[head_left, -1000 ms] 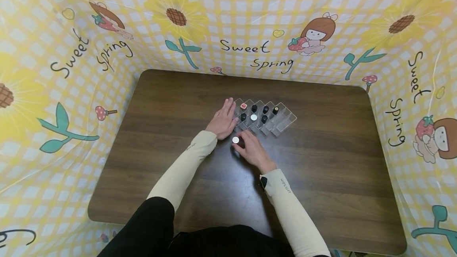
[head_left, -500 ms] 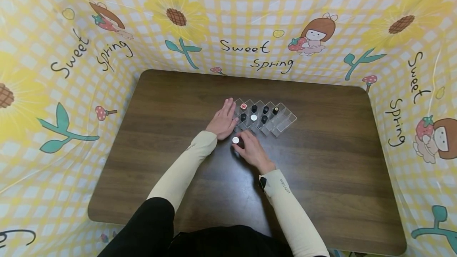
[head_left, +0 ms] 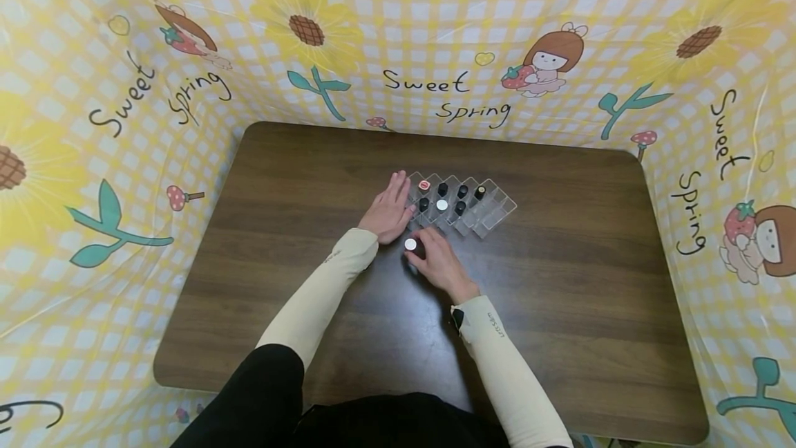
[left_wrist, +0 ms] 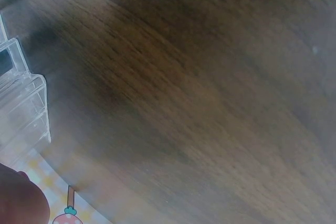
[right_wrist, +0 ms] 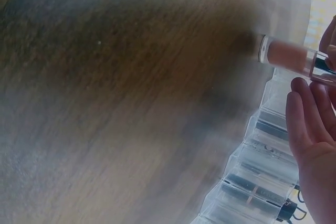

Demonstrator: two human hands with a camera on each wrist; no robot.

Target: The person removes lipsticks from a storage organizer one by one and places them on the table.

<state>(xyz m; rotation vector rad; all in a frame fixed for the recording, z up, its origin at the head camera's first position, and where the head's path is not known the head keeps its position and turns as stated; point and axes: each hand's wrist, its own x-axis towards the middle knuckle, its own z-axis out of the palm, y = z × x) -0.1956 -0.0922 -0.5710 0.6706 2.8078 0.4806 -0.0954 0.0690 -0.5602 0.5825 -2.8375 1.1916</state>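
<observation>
My right hand [head_left: 438, 261] pinches a lip gloss tube [right_wrist: 287, 56] between thumb and fingers, in front of a clear stepped cosmetics organizer [head_left: 497, 216]. The tube has a peach body and a thick clear base; from above its round white end shows. Flat along the organizer's left side lies my left hand [head_left: 387, 216], fingers straight. Several black-capped tubes, a white-topped tube [head_left: 442, 205] and a pink-topped tube [head_left: 424, 186] stand in the organizer's slots. The left wrist view catches the organizer's clear edge [left_wrist: 23, 114] and a blurred fingertip [left_wrist: 21, 198].
All this is on a dark wooden table [head_left: 560, 296] with rounded corners. A yellow checked cloth [head_left: 435, 19] with sunflowers and cartoon figures hangs around its back and sides. The organizer's right-hand slots hold no tubes.
</observation>
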